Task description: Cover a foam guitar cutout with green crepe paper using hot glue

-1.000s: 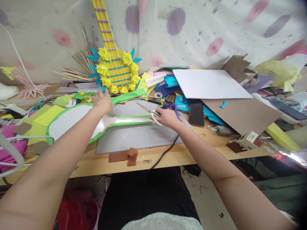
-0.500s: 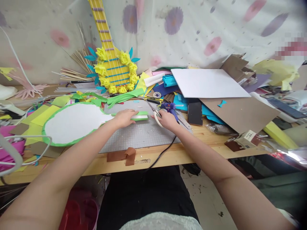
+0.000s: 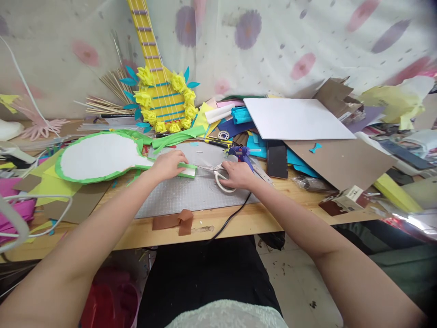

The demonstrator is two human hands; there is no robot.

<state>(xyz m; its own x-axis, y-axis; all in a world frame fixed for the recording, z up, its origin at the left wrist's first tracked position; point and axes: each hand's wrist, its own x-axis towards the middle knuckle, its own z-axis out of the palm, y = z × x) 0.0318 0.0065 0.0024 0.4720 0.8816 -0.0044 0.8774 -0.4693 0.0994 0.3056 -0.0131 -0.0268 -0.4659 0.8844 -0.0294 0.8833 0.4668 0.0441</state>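
Note:
A white guitar-shaped board, edged with green crepe paper, lies at the left with its long neck reaching right over the grey cutting mat. My left hand is closed around the neck near its tip. Scissors with white handles are in my right hand, fingers at the loops. Their blades point left, close to the neck's green-edged end. Just behind the right hand sits a blue glue gun.
A finished yellow paper guitar leans at the wall. Right of the mat are a phone, a white board and brown cardboard. A black cable crosses the table's front edge near brown paper strips.
The guitar-shaped board has shifted left and tilted, its round body moving back, with my left hand still on the neck. In my right hand the scissors have swung so their blades point left.

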